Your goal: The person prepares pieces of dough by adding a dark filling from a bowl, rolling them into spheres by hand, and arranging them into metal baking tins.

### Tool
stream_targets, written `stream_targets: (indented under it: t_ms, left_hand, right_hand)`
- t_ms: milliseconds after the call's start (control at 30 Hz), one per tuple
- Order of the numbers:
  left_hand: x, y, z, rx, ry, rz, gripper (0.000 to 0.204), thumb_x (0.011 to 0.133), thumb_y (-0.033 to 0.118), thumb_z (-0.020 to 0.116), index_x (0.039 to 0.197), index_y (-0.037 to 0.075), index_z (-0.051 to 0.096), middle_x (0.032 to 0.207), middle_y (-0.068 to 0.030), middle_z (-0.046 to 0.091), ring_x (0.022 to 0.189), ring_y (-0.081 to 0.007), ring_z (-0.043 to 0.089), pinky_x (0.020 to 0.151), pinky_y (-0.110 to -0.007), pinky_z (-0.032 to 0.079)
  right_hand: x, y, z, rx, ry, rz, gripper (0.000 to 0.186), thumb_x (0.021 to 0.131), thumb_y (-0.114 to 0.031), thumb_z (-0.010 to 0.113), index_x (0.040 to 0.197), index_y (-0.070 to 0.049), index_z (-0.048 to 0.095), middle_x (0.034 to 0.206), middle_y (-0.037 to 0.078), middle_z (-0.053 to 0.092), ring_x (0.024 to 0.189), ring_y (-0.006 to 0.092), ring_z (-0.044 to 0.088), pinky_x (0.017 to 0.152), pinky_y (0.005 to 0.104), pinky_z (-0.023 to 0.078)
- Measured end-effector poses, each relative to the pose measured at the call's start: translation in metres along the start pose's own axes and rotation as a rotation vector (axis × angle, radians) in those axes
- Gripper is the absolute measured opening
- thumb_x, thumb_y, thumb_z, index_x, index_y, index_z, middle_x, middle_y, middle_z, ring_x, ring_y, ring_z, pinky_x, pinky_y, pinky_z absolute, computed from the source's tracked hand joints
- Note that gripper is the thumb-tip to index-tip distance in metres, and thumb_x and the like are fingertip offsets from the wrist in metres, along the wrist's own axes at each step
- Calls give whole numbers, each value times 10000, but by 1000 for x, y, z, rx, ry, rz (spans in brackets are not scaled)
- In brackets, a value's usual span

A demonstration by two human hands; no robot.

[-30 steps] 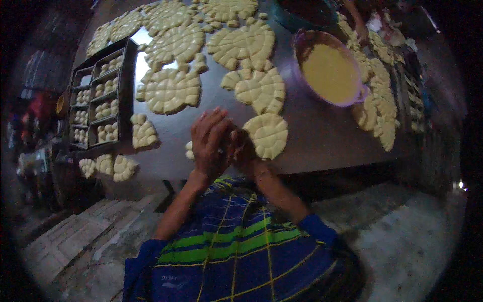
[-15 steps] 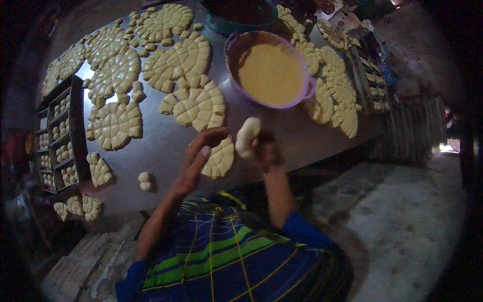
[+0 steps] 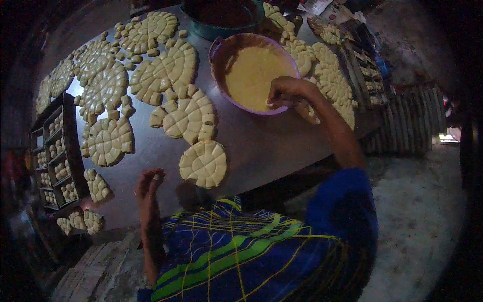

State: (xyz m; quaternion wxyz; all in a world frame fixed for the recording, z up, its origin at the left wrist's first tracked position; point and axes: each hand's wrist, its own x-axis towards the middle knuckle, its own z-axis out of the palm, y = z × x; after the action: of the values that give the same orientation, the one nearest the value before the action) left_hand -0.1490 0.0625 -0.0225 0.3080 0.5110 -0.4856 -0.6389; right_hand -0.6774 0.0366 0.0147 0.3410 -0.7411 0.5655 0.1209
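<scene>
My right hand [image 3: 288, 92] reaches over the right rim of the purple basin [image 3: 220, 83], its fingers curled down into the pale yellow contents [image 3: 251, 75]. The fingers are closed; a small pale bit shows at their tips, but I cannot make out what it is. At the table's near edge, my left hand [image 3: 150, 182] is curled with thumb and fingers drawn together. Whatever it may hold is hidden. Between my hands lies a round of dough [image 3: 204, 164] divided into pieces. Another divided dough round [image 3: 187, 120] lies just beyond it.
Several more divided dough rounds [image 3: 108, 138] cover the left of the table [image 3: 261, 156]. A dark compartmented tray [image 3: 70, 146] of small dough balls stands at the left. Behind the basin is a dark green tub [image 3: 201, 27]. More dough [image 3: 329, 75] and another tray [image 3: 370, 75] are at the right.
My right hand has moved from the near dough round into the basin; the pale lump it held no longer shows. My left hand has moved left, where a small dough piece lay, now out of sight.
</scene>
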Motion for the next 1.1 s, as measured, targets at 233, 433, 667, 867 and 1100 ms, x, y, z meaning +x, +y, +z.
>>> stream_targets:
  t_ms: [233, 433, 667, 867, 1100]
  left_hand:
    - [-3, -12, 17, -76, 7, -23, 152, 927, 152, 619, 1030, 48, 660, 1032, -57, 672, 1018, -161, 607, 945, -329, 463]
    - [1, -12, 13, -56, -1, 13, 163, 939, 152, 623, 1055, 37, 639, 1027, -66, 666, 1000, -178, 621, 946, -347, 479]
    - [-2, -21, 7, -184, 4, 7, 147, 934, 131, 633, 1052, 43, 629, 1033, -70, 660, 988, -187, 630, 946, -348, 489]
    - [-5, -27, 3, -273, -46, -70, 171, 947, 152, 616, 1075, 40, 616, 1045, -81, 656, 1009, -191, 628, 945, -352, 493]
    - [-6, 9, 46, -624, -480, -278, 455, 985, 351, 552, 1290, 14, 526, 1233, -113, 597, 1136, -229, 578, 997, -378, 453]
  right_hand:
    - [7, 11, 1, 66, -119, 20, 372, 661, -4, 719, 1015, -107, 762, 938, 108, 744, 773, 161, 692, 638, 329, 531]
    - [3, 0, -15, 170, -155, 129, 285, 719, -100, 795, 996, -56, 748, 907, 109, 740, 820, 195, 700, 722, 338, 539]
    - [-6, -7, -6, 136, -84, 88, 252, 761, -54, 744, 1013, -39, 739, 929, 95, 732, 842, 166, 680, 753, 325, 536]
    - [-27, -3, -16, 661, -95, 110, 290, 810, -34, 712, 1097, -4, 674, 966, 52, 703, 887, 156, 664, 779, 294, 537]
    - [10, -184, 42, 1477, 352, -343, 723, 829, -92, 738, 1446, -71, 364, 1305, 79, 568, 1164, 181, 571, 950, 307, 488]
